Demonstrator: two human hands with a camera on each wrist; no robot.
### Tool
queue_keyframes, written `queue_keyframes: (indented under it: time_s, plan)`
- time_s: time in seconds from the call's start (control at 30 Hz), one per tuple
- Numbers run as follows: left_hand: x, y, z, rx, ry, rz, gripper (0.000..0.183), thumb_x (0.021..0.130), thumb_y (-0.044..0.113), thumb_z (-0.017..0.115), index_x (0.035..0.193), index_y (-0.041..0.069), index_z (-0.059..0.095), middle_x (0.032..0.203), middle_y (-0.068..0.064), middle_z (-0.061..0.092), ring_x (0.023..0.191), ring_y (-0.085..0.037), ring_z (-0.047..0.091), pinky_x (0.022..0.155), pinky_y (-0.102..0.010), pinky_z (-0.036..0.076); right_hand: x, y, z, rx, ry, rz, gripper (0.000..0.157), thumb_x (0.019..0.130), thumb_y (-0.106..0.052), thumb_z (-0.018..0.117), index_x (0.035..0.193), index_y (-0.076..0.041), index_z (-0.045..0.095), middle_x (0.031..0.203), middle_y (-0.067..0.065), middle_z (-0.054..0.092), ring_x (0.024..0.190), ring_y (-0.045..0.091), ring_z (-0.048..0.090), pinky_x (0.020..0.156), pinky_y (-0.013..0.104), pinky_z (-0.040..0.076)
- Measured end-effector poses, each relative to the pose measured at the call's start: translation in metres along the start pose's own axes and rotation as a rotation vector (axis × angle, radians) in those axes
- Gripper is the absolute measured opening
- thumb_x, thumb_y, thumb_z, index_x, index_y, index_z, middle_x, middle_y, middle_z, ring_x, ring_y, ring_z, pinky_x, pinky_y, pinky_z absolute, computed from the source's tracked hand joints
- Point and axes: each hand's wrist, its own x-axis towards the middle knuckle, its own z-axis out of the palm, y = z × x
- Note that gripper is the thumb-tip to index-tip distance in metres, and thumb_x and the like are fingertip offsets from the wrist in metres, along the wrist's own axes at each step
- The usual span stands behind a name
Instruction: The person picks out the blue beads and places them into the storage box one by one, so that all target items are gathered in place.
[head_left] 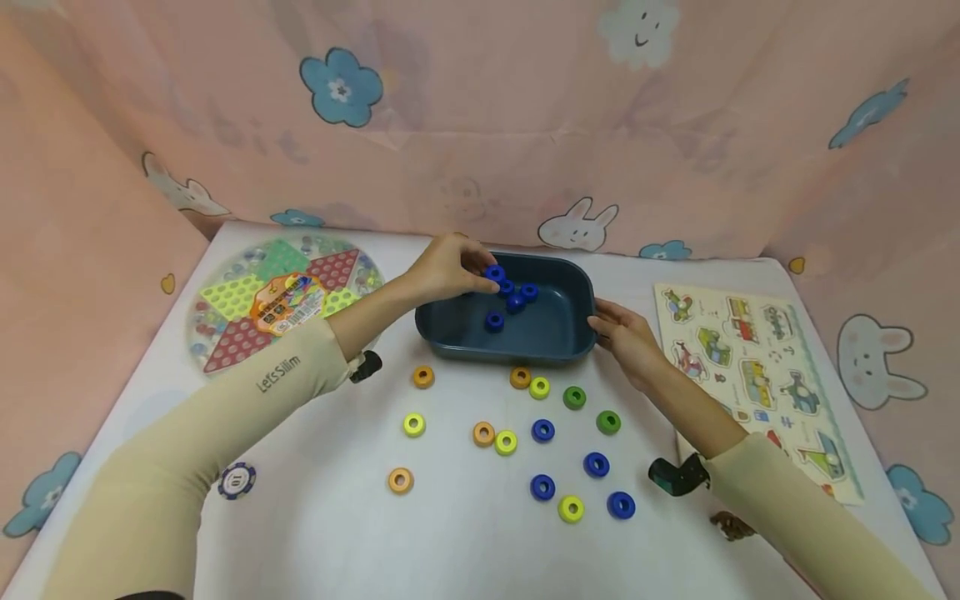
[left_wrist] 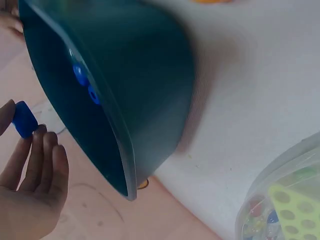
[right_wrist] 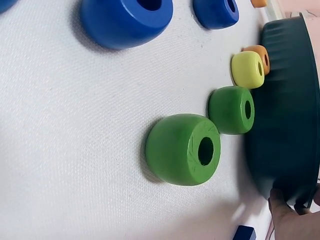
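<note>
Blue bead point(head_left: 495, 272) pinched between thumb and fingers of left hand point(head_left: 442, 268), held over left half of dark tray point(head_left: 502, 354). Tray's long axis runs left to right, across person's front; right hand point(head_left: 630, 337) grips its right end. Blue beads inside point(head_left: 514, 303) lie beneath and rightward of held one, nearer left hand. Loose beads point(head_left: 543, 430) spread over worktop point(head_left: 315, 517) on person's side of tray.

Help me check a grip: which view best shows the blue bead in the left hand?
Left wrist: the blue bead shows larger there, between thumb and fingers. The head view shows it small, against the tray; the right wrist view misses it.
</note>
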Motion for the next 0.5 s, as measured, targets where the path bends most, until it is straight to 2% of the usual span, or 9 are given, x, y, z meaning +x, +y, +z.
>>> queue_keyframes:
  time_s: [0.17,0.3,0.4,0.5]
  plan:
    - [0.006,-0.002,0.000,0.067,0.012,-0.030,0.037,0.075,0.019,0.079,0.107,0.004,0.068,0.106,-0.005,0.065,0.102,-0.020,0.056,0.089,-0.029,0.045,-0.001,0.000,-0.001,0.008,-0.005,0.006,0.051,0.098,-0.008,0.043,0.145,0.000,0.023,0.147,0.014,0.028,0.131,0.023,0.032,0.105,0.035,0.030]
    - [0.004,-0.004,0.000,0.076,0.023,-0.033,0.040,0.076,0.021,0.078,0.110,0.004,0.066,0.110,-0.005,0.061,0.107,-0.022,0.052,0.093,-0.032,0.042,-0.002,-0.001,-0.002,0.007,-0.002,0.016,0.051,0.099,-0.009,0.042,0.145,-0.001,0.022,0.147,0.013,0.027,0.132,0.023,0.031,0.106,0.035,0.029]
    - [-0.003,-0.009,-0.004,0.059,0.042,-0.052,0.040,0.078,0.023,0.076,0.113,0.006,0.065,0.113,-0.006,0.059,0.109,-0.024,0.052,0.094,-0.034,0.042,-0.002,-0.002,-0.003,0.012,-0.002,0.018,0.051,0.099,-0.009,0.043,0.145,-0.001,0.023,0.147,0.013,0.028,0.131,0.023,0.031,0.106,0.035,0.029]
    - [-0.017,-0.016,-0.009,0.038,0.085,-0.107,0.047,0.082,0.022,0.072,0.123,0.005,0.058,0.122,-0.010,0.055,0.115,-0.027,0.049,0.097,-0.037,0.040,-0.001,-0.003,-0.004,0.015,-0.004,0.014,0.051,0.098,-0.009,0.043,0.145,0.000,0.023,0.147,0.014,0.028,0.131,0.023,0.032,0.106,0.035,0.030]
